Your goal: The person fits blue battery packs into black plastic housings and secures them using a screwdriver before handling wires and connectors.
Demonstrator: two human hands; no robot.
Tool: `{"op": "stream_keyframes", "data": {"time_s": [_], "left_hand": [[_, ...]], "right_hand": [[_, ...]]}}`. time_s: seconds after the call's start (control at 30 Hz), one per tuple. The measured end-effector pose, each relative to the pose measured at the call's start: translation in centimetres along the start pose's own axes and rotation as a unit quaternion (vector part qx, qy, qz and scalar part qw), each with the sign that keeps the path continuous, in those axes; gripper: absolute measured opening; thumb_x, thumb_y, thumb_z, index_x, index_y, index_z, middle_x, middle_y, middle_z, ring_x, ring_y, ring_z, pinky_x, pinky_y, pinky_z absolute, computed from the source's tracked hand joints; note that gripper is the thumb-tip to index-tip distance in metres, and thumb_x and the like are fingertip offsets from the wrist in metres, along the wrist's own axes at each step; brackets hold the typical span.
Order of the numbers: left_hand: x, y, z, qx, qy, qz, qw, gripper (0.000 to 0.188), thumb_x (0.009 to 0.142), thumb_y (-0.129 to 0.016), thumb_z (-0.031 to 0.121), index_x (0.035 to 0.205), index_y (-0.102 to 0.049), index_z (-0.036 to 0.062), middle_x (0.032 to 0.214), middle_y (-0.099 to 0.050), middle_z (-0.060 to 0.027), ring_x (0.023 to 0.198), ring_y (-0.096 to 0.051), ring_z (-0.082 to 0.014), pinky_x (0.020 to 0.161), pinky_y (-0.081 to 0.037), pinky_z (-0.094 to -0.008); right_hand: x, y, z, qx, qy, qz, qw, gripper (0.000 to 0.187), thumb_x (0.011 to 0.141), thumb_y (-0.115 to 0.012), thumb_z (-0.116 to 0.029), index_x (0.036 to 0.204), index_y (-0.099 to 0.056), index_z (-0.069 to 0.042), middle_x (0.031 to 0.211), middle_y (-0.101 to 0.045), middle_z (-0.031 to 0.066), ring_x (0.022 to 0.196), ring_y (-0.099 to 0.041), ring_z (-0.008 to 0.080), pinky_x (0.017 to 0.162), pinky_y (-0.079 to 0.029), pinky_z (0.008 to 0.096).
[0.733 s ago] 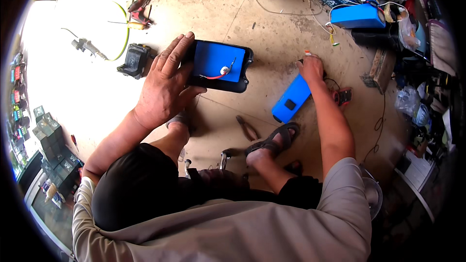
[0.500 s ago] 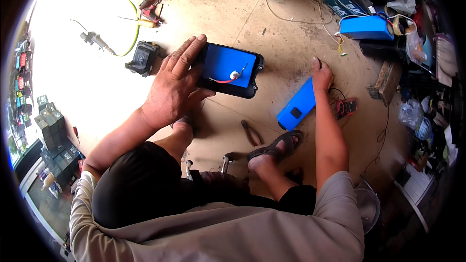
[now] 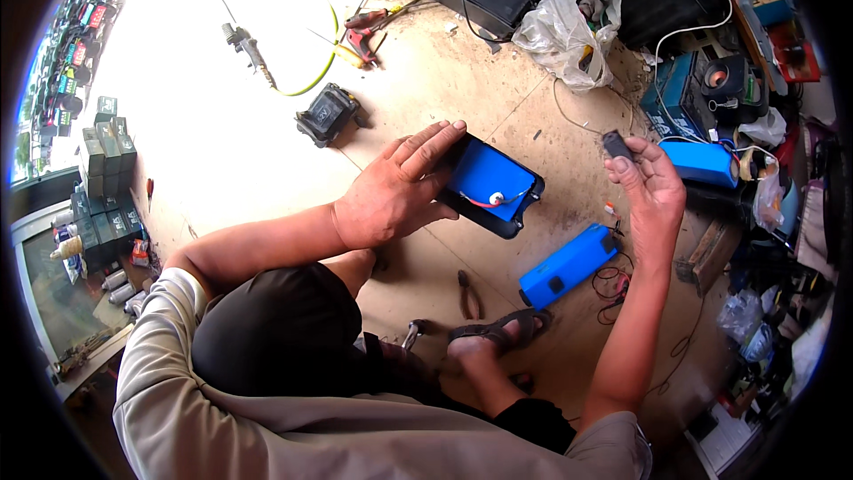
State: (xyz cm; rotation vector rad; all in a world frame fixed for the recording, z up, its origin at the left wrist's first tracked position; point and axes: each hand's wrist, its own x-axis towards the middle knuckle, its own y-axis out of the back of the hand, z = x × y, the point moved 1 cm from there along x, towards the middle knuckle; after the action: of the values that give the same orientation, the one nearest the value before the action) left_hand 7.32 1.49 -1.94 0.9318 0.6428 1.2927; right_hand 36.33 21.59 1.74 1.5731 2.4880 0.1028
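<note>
Black case [image 3: 490, 221], blue block [image 3: 487, 183] seated inside, is held at its 9 o'clock edge by the left hand [image 3: 395, 191], thumb and fingers clasping. Right hand [image 3: 655, 188], at 3 o'clock from case, pinches a small dark piece [image 3: 617, 146]. Blue pack [image 3: 576, 264] lies on floor [image 3: 484, 93] toward 5 o'clock of case; pliers [image 3: 469, 297] near 6 o'clock.

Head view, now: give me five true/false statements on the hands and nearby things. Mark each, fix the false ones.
1. The left hand holds a black case with a blue block inside. True.
2. The right hand is empty. False: it holds a small dark piece.
3. The long blue pack lies on the floor. True.
4. The pliers lie on that pack. False: they lie on the floor, apart from it.
</note>
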Motion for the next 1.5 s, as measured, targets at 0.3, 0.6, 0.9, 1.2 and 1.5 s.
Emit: {"op": "stream_keyframes", "data": {"time_s": [0.3,0.6,0.9,1.2,1.5], "left_hand": [[-0.7,0.2,0.2,0.037,0.013,0.036,0.999,0.056,0.085,-0.084,0.046,0.127,-0.075,0.0103,0.159,-0.044,-0.0216,0.149,-0.044,-0.0436,0.119,-0.043,-0.0533],[-1.4,-0.7,-0.3,0.021,0.012,0.074,0.997,0.047,0.086,-0.083,0.046,0.116,-0.076,0.0102,0.15,-0.051,-0.021,0.144,-0.048,-0.0425,0.111,-0.047,-0.0518],[-1.4,-0.8,-0.4,0.016,-0.004,0.087,0.996,0.047,0.082,-0.084,0.044,0.111,-0.076,0.0082,0.146,-0.053,-0.0207,0.134,-0.056,-0.0396,0.107,-0.05,-0.0494],[-1.4,-0.9,-0.3,0.021,0.001,0.095,0.995,0.043,0.082,-0.084,0.039,0.111,-0.076,0.0077,0.146,-0.054,-0.0211,0.127,-0.059,-0.0373,0.104,-0.052,-0.0464],[-1.5,-1.3,-0.6,0.026,-0.008,0.076,0.997,0.044,0.086,-0.082,0.036,0.116,-0.074,0.0052,0.147,-0.054,-0.0234,0.12,-0.063,-0.0386,0.101,-0.053,-0.0463]], "right_hand": [[1.1,-11.4,-6.6,-0.245,0.091,-0.289,0.921,0.025,0.089,-0.076,0.001,0.114,-0.077,0.001,0.117,-0.074,0.0183,0.103,-0.076,0.0318,0.092,-0.061,0.0405],[1.1,-15.5,-6.2,-0.383,0.18,-0.295,0.857,0.022,0.087,-0.08,-0.005,0.108,-0.074,-0.002,0.105,-0.073,0.0184,0.1,-0.073,0.0392,0.092,-0.059,0.0469],[-1.0,-17.0,-3.1,-0.472,0.25,-0.214,0.818,0.012,0.084,-0.079,-0.008,0.094,-0.074,-0.004,0.096,-0.07,0.0129,0.091,-0.074,0.0328,0.081,-0.061,0.0435],[-2.2,-17.1,-3.0,-0.529,0.293,-0.243,0.758,0.017,0.08,-0.079,-0.012,0.094,-0.076,-0.004,0.102,-0.074,0.0107,0.093,-0.076,0.0252,0.078,-0.062,0.0378],[-2.3,-17.9,-2.8,-0.574,0.194,-0.325,0.726,0.008,0.083,-0.074,-0.007,0.088,-0.079,-0.006,0.099,-0.077,0.0119,0.089,-0.079,0.0275,0.076,-0.062,0.0393]]}}
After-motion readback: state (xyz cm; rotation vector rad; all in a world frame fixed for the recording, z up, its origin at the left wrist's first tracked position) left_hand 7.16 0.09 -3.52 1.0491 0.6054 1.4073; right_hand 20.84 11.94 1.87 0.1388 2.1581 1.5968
